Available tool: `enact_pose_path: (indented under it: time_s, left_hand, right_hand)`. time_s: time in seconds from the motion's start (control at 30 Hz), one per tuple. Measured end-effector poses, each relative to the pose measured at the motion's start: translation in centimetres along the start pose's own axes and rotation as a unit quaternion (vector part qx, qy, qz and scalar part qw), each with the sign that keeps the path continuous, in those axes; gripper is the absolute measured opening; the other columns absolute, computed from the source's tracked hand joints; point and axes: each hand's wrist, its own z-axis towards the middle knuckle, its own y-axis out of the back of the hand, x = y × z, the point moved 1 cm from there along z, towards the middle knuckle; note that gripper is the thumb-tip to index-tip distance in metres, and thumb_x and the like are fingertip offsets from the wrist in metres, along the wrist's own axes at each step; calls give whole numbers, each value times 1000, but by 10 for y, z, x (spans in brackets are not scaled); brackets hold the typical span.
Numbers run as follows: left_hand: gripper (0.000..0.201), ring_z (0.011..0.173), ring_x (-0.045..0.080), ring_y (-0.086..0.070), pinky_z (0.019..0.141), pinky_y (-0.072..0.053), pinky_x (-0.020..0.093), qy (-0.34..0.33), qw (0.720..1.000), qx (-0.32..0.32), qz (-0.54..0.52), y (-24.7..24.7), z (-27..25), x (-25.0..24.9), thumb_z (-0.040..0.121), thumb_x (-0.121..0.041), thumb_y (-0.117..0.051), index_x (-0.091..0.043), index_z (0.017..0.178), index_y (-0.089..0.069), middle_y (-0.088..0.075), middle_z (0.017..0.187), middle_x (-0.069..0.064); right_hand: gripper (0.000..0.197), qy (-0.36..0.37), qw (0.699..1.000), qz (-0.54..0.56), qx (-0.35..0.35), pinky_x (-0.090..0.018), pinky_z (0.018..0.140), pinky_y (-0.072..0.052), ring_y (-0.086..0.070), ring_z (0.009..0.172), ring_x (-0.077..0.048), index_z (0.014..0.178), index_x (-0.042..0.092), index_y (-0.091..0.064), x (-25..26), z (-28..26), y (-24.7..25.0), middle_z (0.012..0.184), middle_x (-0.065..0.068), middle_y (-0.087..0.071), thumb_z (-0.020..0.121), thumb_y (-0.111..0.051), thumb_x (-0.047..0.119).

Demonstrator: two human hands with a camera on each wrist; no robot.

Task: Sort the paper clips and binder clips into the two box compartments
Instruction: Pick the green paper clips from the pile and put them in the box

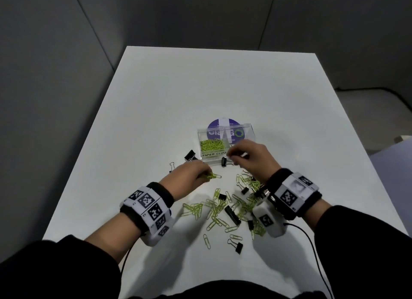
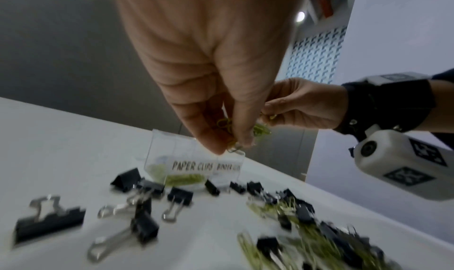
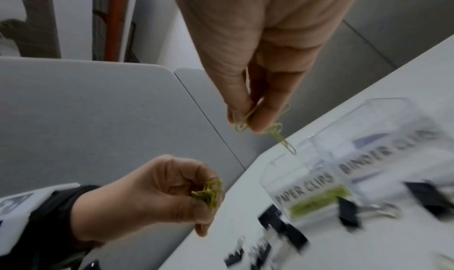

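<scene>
Both hands (image 1: 247,156) pinch green paper clips (image 3: 209,193) (box (image 1: 249,129) nearby).

This looks like an office or a test room. The hands work over a plain white table (image 1: 156,111), and grey divider panels (image 1: 55,76) stand past the table, far in front of the hands and off to their left. Small office things lie under and around the hands: green paper clips (image 1: 214,207), black binder clips (image 1: 233,215) and a clear box (image 1: 225,142) with hand-written labels, and both wrists wear bands with black-and-white square codes (image 1: 147,200) and a little camera (image 2: 368,148), like gear for recording.
</scene>
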Motion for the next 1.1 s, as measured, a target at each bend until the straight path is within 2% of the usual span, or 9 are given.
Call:
enact_pose_path:
  time_s: [0.07,0.13,0.3,0.4,0.5,0.63,0.8,1.0,1.1]
  left_hand:
    - [18,83,19,-58,77,-49,31,-1,999,-33,-22,13,1,-2,91,-16,-54,-8,106,-62,-61,100,6]
    - [16,79,18,-56,72,-46,29,1,998,-64,-18,25,2,0,91,-15,-54,-7,104,-61,-60,95,5]
    - [15,80,15,-48,72,-35,23,40,994,-103,5,44,14,12,93,-16,-51,-9,103,-60,-50,88,-4]
    - [16,86,20,-52,74,-35,24,65,991,-111,27,51,29,15,94,-16,-50,-9,105,-58,-52,92,1]
    - [19,93,22,-53,77,-37,26,73,990,-114,42,52,50,15,95,-17,-48,-8,108,-58,-57,101,7]
    - [23,98,27,-55,80,-38,28,62,993,-67,80,45,83,10,94,-17,-48,-5,111,-59,-58,107,12]
    - [29,107,26,-57,85,-43,32,44,990,3,137,28,102,11,93,-13,-50,-13,121,-59,-61,119,8]
    - [31,107,20,-55,85,-48,28,-55,986,-27,154,9,65,3,94,-16,-49,-18,124,-55,-58,121,2]
    - [34,112,15,-52,90,-45,24,-78,980,63,174,-21,33,4,96,-28,-45,-21,129,-50,-54,128,-1]
  right_hand:
    - [12,26,999,9,-38,-3,72,-44,-54,75,-5,94,1,-67,7,21,-4,89,1,-58,84,-60,1]
    - [11,40,998,-8,-46,-12,74,-43,-53,79,-11,93,0,-67,7,45,-14,91,-6,-60,84,-60,1]
    - [18,9,996,-86,28,-25,79,-43,-60,93,-26,98,0,-67,-9,86,-38,101,-15,-66,89,-51,1]
    - [27,-17,990,-113,83,-25,83,-44,-61,99,-26,108,5,-66,-18,86,-38,109,-15,-67,92,-45,0]
    - [27,-37,997,-60,31,-24,90,-44,-57,95,-15,107,5,-65,-22,75,-21,111,-11,-66,90,-47,-3]
    - [22,-26,998,-62,0,-24,85,-46,-56,87,-14,102,4,-67,-33,41,-4,104,-11,-67,89,-50,-2]
    - [22,-54,981,-143,120,-26,86,-43,-59,100,-23,106,6,-65,-58,2,-12,109,-10,-65,90,-51,3]
    - [22,-42,959,-209,184,-30,85,-45,-58,102,-23,109,8,-62,-61,-20,-28,111,-7,-61,92,-49,13]
    - [25,-14,944,-258,206,-31,84,-49,-57,101,-23,113,10,-59,-55,-30,-41,110,-6,-60,93,-48,21]
